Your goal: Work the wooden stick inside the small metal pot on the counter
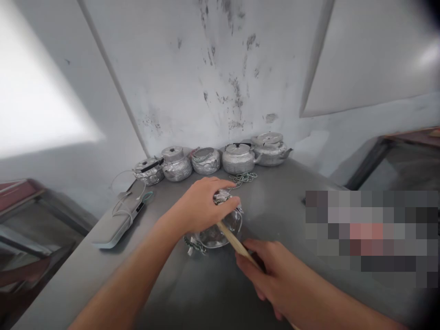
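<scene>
My left hand (202,204) is closed over the top of a small shiny metal pot (216,233) that lies on the grey table (275,206). Its fingers press on the pot's rim and crumpled lid part. My right hand (271,270) is wrapped round a thin wooden stick (233,240). The stick's far end reaches into or against the pot, just under my left fingers. A beaded metal chain (242,178) trails from the pot toward the back of the table.
Several small silver kettles (239,158) stand in a row against the stained white wall. A flat grey case with a white cable (118,215) lies at the table's left edge. A blurred patch covers the right side. Dark frames flank the table.
</scene>
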`<state>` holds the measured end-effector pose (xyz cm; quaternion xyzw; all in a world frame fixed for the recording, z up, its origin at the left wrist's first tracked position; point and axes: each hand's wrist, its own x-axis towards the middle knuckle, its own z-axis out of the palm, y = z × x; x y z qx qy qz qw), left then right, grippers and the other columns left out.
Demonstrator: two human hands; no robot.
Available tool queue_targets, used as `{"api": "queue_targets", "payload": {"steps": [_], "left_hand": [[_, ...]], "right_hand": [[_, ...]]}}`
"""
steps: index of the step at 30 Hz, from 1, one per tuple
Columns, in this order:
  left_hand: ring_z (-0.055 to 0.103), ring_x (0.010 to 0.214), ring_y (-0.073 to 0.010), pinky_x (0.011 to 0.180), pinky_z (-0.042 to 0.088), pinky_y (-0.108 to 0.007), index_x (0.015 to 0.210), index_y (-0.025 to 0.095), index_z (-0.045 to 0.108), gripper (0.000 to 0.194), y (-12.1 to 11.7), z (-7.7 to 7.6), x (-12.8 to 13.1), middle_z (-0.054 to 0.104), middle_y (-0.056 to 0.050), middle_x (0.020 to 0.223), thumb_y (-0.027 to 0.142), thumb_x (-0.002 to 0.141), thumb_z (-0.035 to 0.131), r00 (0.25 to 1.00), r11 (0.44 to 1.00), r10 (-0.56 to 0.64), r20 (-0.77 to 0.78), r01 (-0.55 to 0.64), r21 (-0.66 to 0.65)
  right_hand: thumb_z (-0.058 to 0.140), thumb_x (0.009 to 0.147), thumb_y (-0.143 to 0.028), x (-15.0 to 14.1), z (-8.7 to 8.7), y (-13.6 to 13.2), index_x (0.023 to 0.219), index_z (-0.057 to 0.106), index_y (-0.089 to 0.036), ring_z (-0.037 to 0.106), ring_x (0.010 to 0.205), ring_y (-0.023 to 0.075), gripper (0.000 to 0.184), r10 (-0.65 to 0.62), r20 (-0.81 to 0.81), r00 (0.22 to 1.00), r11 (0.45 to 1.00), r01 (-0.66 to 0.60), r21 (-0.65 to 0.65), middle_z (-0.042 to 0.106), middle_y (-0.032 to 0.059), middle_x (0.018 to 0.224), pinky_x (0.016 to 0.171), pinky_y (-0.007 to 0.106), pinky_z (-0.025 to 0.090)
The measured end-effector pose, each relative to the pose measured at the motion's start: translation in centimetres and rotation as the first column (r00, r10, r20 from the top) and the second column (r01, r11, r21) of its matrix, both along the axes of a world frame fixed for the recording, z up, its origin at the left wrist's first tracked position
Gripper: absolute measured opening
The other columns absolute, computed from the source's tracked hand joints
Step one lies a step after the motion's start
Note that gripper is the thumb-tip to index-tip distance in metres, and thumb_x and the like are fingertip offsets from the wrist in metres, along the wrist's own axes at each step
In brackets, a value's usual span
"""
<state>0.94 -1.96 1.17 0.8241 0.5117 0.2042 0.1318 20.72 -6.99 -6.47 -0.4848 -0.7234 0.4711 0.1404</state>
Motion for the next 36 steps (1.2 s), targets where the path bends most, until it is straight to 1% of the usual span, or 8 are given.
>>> {"api": "queue_targets", "payload": {"steps": [4,8,14,18,24,30,33,36], "left_hand": [[0.052,0.131,-0.0381,0.107,0.04,-0.053,0.151,0.024,0.047,0.063,-0.7,-0.4,0.6,0.056,-0.013,0.145,0.059,0.099,0.047,0.969,0.972,0.219,-0.111,-0.208,0.106],[0.06,0.119,-0.0429,0.097,0.044,-0.055,0.151,0.015,0.044,0.076,-1.0,-0.9,1.1,0.065,-0.021,0.128,0.069,0.098,0.039,0.922,0.931,0.365,-0.13,-0.36,0.058],[0.058,0.123,-0.0384,0.098,0.045,-0.049,0.152,0.02,0.038,0.062,-2.0,-1.0,-0.1,0.061,-0.017,0.135,0.053,0.1,0.045,0.97,0.97,0.242,-0.007,-0.242,-0.037],[0.051,0.132,-0.0352,0.106,0.041,-0.046,0.149,0.019,0.04,0.057,-2.3,-1.8,-1.2,0.052,-0.015,0.147,0.041,0.098,0.049,0.98,0.981,0.192,0.057,-0.192,0.0],[0.052,0.131,-0.0267,0.111,0.038,-0.039,0.136,0.023,0.057,0.043,-1.6,-2.6,-1.8,0.058,-0.008,0.141,0.048,0.101,0.052,0.987,0.994,0.06,0.151,-0.073,0.083],[0.059,0.12,-0.0267,0.103,0.044,-0.038,0.131,0.026,0.063,0.043,-0.1,-1.5,-0.4,0.063,-0.004,0.135,0.053,0.101,0.051,0.982,0.997,0.079,0.174,-0.082,0.01],[0.058,0.123,-0.0294,0.102,0.045,-0.039,0.14,0.027,0.057,0.055,0.9,-0.4,0.3,0.059,-0.004,0.142,0.059,0.095,0.057,0.989,0.998,0.042,0.144,-0.033,-0.061],[0.055,0.129,-0.0326,0.106,0.044,-0.041,0.148,0.024,0.05,0.066,1.8,0.7,0.7,0.056,-0.007,0.147,0.057,0.092,0.06,0.992,0.984,0.055,0.117,-0.034,-0.172]], "right_hand": [[0.048,0.098,-0.024,0.3,0.0,0.1,0.094,0.059,-0.021,0.05,0.037,0.0071,0.012,0.014,0.028,1.0,0.992,-0.017,0.127,0.06,-0.0056,0.058,0.042,0.02,0.03],[0.046,0.097,-0.02,0.4,0.0,0.0,0.13,0.055,-0.02,0.055,0.037,0.0117,0.035,0.028,0.062,0.998,0.972,-0.042,0.231,0.066,-0.0046,0.059,0.047,0.024,0.034],[0.047,0.095,-0.019,0.5,0.0,-0.1,0.138,0.056,-0.021,0.068,0.062,0.0237,0.044,0.049,0.121,0.991,0.93,-0.09,0.356,0.075,0.006,0.077,0.057,0.029,0.038],[0.046,0.095,-0.019,0.4,0.1,-0.2,0.137,0.058,-0.018,0.073,0.074,0.0316,0.043,0.043,0.149,0.988,0.924,-0.096,0.371,0.078,0.0125,0.088,0.064,0.034,0.041],[0.045,0.095,-0.015,0.4,0.2,-0.6,0.156,0.037,-0.033,0.074,0.08,0.0285,0.064,0.07,0.08,0.994,0.937,-0.093,0.336,0.078,0.0065,0.093,0.07,0.033,0.043],[0.05,0.092,-0.018,0.6,0.3,-0.5,0.141,0.047,-0.027,0.062,0.065,0.0181,0.05,0.053,-0.1,0.994,0.986,-0.036,0.164,0.064,-0.0015,0.077,0.059,0.026,0.04],[0.05,0.09,-0.017,0.3,-0.1,-0.2,0.109,0.056,-0.02,0.054,0.062,0.0124,0.02,-0.009,-0.202,0.979,1.0,0.014,0.024,0.057,-0.0025,0.077,0.055,0.023,0.039],[0.047,0.091,-0.02,-0.2,-0.9,0.3,0.089,0.05,-0.022,0.04,0.047,0.0077,0.004,-0.05,-0.273,0.961,0.986,0.004,-0.164,0.047,-0.0067,0.067,0.043,0.02,0.032]]}}
